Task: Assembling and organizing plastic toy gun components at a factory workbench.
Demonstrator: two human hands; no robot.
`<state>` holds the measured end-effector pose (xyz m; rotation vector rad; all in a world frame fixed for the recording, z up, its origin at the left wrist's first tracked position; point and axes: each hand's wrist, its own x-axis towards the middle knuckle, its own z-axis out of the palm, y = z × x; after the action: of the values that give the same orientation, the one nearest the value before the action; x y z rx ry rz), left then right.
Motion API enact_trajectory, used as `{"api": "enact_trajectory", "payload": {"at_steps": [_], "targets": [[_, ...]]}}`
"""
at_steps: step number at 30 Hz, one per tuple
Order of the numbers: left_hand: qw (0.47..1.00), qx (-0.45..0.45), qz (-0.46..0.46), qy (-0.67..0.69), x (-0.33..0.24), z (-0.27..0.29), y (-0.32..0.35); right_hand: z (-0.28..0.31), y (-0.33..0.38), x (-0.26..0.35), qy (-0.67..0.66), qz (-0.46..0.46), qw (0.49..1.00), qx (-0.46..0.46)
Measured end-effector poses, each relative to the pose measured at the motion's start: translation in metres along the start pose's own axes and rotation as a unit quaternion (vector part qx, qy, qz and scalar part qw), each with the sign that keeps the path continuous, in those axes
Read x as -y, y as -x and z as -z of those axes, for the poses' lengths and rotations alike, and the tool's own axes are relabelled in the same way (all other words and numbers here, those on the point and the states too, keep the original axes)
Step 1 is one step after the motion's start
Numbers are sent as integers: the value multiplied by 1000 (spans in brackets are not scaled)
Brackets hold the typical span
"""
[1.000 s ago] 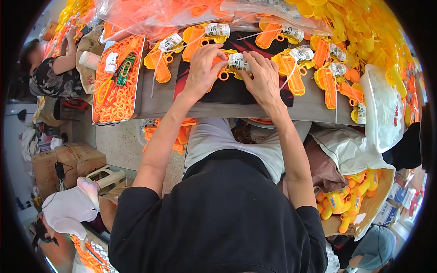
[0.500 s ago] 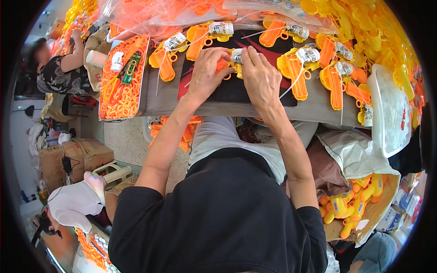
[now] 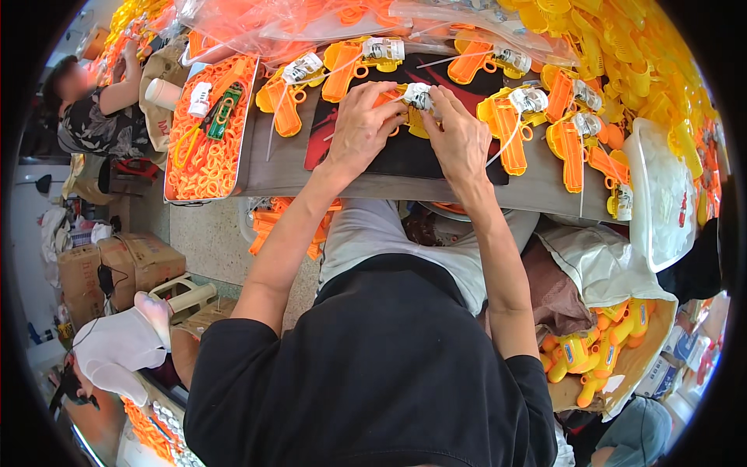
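Both hands over the dark mat (image 3: 405,152) at the middle of the workbench. Left hand (image 3: 359,124) curled, fingers closed on the orange end of a yellow-and-orange toy gun (image 3: 406,109) lying on the upper part of the mat. Right hand (image 3: 461,136) just right of it, thumb and forefinger pinched on the small white-grey part on top of the same toy; what exactly is between those fingertips, hard to tell, as too small. Thin white strand going from the toy toward the right.

Around the mat, more of the same toys in a rough row (image 3: 506,124): above it, to its upper left and to its right, each with a white-grey piece on top. Left of the mat, a tray of small orange rings (image 3: 206,167) with a green tool and a white bottle on top. Far right of the mat, a white bag of pale parts (image 3: 661,194). Beyond the tray, another person (image 3: 97,109) seated at a bench.
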<state>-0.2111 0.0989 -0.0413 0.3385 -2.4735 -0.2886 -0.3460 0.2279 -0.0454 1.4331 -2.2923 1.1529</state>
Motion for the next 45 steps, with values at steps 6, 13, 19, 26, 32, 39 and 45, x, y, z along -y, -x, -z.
{"api": "enact_trajectory", "payload": {"at_steps": [6,13,19,26,32,39,45], "targets": [[999,36,9,-28,-3,0,0,0,0,1,-21,-13,1000,10],[984,79,-78,-142,-9,8,-6,3,-4,0,-47,-33,998,25],[941,81,-160,-286,-18,13,-7,-5,1,-3,-14,10,1000,-8],[978,38,-137,-151,-4,20,-3,-6,2,-5,-7,24,1000,-15],[986,57,-120,-104,0,14,-1,-5,3,-1,1,35,999,-21],[986,55,-145,-66,0,23,-17,-13,6,-8,39,81,995,-40],[994,51,-97,2,-1,13,-38,-3,1,2,-18,60,998,-28]]}}
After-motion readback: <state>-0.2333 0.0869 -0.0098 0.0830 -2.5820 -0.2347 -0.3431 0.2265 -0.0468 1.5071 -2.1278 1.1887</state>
